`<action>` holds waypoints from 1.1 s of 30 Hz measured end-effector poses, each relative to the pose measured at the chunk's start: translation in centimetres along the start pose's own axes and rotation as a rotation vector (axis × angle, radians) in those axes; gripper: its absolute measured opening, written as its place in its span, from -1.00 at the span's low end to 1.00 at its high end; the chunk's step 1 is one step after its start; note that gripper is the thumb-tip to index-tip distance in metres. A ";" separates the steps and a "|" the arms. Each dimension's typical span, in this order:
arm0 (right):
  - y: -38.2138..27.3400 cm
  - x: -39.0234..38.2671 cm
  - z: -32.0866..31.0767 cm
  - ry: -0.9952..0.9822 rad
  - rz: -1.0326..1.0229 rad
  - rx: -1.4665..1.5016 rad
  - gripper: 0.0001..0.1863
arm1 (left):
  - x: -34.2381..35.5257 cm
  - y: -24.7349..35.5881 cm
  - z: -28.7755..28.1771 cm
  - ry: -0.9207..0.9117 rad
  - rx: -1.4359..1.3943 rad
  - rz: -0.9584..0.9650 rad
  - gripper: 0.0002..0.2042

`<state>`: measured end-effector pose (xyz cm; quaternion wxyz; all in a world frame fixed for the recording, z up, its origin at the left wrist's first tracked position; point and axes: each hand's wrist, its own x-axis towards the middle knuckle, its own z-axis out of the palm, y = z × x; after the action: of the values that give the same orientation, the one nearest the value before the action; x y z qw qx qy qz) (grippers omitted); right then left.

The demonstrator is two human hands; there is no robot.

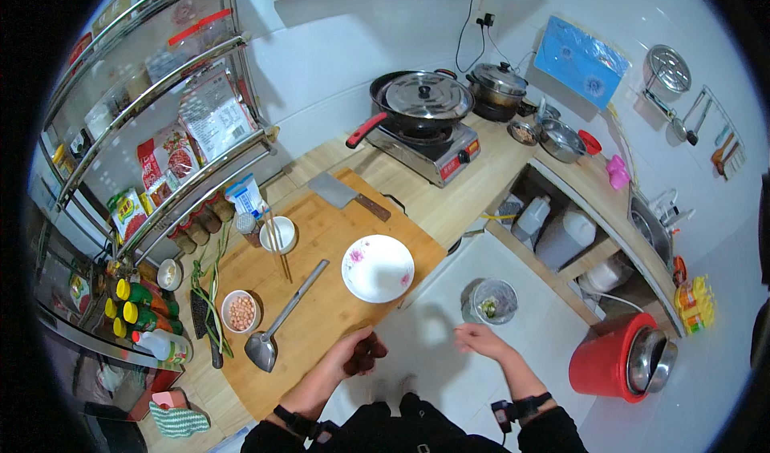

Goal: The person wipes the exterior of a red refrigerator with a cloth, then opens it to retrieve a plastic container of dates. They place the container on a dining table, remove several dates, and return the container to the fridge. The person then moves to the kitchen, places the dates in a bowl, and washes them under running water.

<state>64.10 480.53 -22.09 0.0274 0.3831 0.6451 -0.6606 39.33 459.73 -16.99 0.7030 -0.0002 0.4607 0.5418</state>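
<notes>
My left hand (359, 353) hovers at the right edge of the bamboo cutting board (321, 325), its fingers loosely curved and apart, the palm in shadow with nothing visible in it. Over the floor, my right hand (479, 341) is loosely closed, and no object shows in it. A white flowered plate (378, 269) lies on the board above my left hand. Below and left of the plate rests a metal spatula (286, 315). Beneath my right hand's level, a bin (490, 301) with green scraps stands on the floor.
A cleaver (349, 196), a white bowl (277, 234) with chopsticks and a bowl of pinkish pieces (240, 312) sit on the board. Green stalks (210, 293) lie at its left edge. A lidded wok (423, 103) stands on the stove (437, 152). A red bucket (605, 357) is at right.
</notes>
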 end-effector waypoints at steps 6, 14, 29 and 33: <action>3.9 -11.6 -5.3 0.319 0.127 0.122 -0.68 | 3.3 -1.2 4.9 -0.164 0.115 -0.117 -0.70; 12.6 -22.8 -12.2 0.551 0.022 0.060 -0.69 | 10.7 -5.2 17.1 -0.194 0.356 -0.171 -0.66; 16.6 -33.0 -24.0 0.629 -0.012 -0.009 -0.73 | 19.4 -15.8 40.7 -0.519 0.629 -0.509 -0.70; 15.7 -30.0 -25.0 0.512 -0.002 -0.096 -0.76 | 19.6 -15.8 40.5 -0.625 0.510 -0.512 -0.75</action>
<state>105.32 486.01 -15.79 -0.1194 0.5353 0.6620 -0.5108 77.39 488.36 -14.21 0.8964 0.2217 0.3308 0.1948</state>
